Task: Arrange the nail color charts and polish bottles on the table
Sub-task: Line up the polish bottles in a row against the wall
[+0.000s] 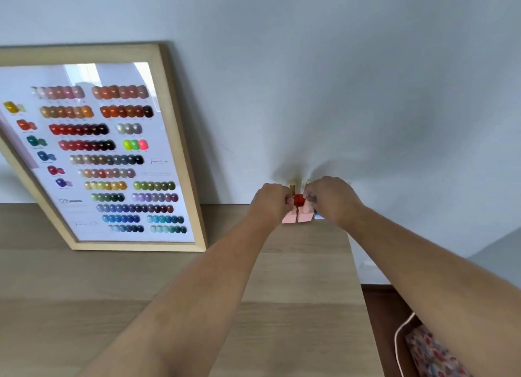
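A framed nail color chart (112,156) in a light wood frame leans against the wall at the back left of the wooden table (169,306). At the table's far right corner stands a tight cluster of polish bottles (297,216): two pale pink ones in front, a red one (298,199) behind, gold caps above. My left hand (269,203) and my right hand (329,200) close in on the cluster from either side, fingers curled on the bottles. Which bottle each hand pinches is hidden by the fingers.
The white wall (338,80) rises right behind the bottles. The table's right edge (363,278) drops off to a dark floor, where a floral fabric item (431,354) and a white cord (400,337) lie.
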`<state>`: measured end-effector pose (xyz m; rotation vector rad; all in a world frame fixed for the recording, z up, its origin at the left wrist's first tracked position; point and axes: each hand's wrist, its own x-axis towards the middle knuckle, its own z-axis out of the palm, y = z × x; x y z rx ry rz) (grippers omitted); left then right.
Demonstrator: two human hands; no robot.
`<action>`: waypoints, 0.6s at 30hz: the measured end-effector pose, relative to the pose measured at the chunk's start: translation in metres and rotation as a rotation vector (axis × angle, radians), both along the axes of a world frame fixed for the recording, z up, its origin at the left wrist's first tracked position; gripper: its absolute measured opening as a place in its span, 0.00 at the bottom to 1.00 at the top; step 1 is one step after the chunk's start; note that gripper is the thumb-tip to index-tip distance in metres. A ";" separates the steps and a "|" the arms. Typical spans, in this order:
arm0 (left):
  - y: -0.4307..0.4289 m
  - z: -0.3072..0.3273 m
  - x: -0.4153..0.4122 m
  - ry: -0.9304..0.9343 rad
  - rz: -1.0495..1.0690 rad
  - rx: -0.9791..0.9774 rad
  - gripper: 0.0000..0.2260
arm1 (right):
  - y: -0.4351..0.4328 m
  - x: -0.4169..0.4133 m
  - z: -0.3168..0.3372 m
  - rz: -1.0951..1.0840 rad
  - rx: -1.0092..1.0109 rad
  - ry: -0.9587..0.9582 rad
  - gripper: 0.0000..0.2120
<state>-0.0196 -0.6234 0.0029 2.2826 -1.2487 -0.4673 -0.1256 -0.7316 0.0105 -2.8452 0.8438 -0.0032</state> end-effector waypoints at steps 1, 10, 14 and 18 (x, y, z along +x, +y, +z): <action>-0.004 -0.002 -0.001 -0.005 -0.004 -0.011 0.04 | -0.002 0.001 -0.002 0.036 -0.068 -0.003 0.09; -0.022 -0.010 -0.003 -0.075 -0.021 -0.053 0.05 | -0.011 -0.002 -0.014 0.059 -0.197 -0.114 0.08; -0.023 -0.015 -0.005 -0.109 -0.013 -0.070 0.05 | -0.011 -0.004 -0.017 0.047 -0.170 -0.142 0.08; -0.025 -0.017 -0.005 -0.124 -0.007 -0.070 0.05 | -0.011 -0.004 -0.019 0.037 -0.166 -0.172 0.08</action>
